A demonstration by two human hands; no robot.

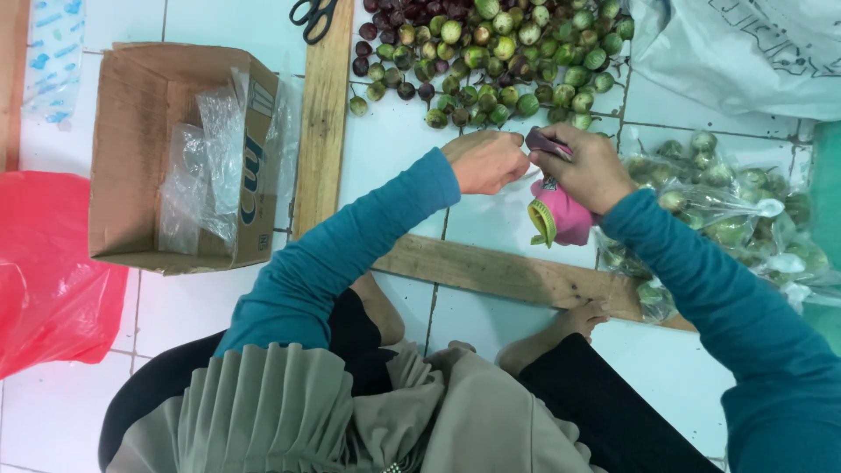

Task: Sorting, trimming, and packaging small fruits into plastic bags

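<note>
Both hands meet above the white tiled floor, just below a heap of small round fruits. Her left hand is curled into a loose fist, fingers pressed together, its fingertips touching the right hand; what it grips, if anything, cannot be told. Opposite it, the right hand pinches a small dark purple piece between thumb and fingers, held right at the point where the two hands meet. Just under the right hand sits a pink tape dispenser with a yellow-green toothed edge, partly hidden by the palm. Both arms wear teal sleeves. The pile of small round fruits, green ones mixed with dark purple ones, lies spread on the tiles near the fingers, towards the top of the view. To the right, beside the right forearm, clear plastic bags filled with the same fruits lie in a cluster, touching one another. A wooden plank runs upright along the left of the fruit pile, and a second wooden plank lies across the floor below the hands, near the person's bare feet. Black-handled scissors rest at the top end of the upright plank. Well to the left stands an open cardboard box holding crumpled clear plastic bags, and beside it a red plastic bag lies on the floor. A large white sack fills the top right corner.
</note>
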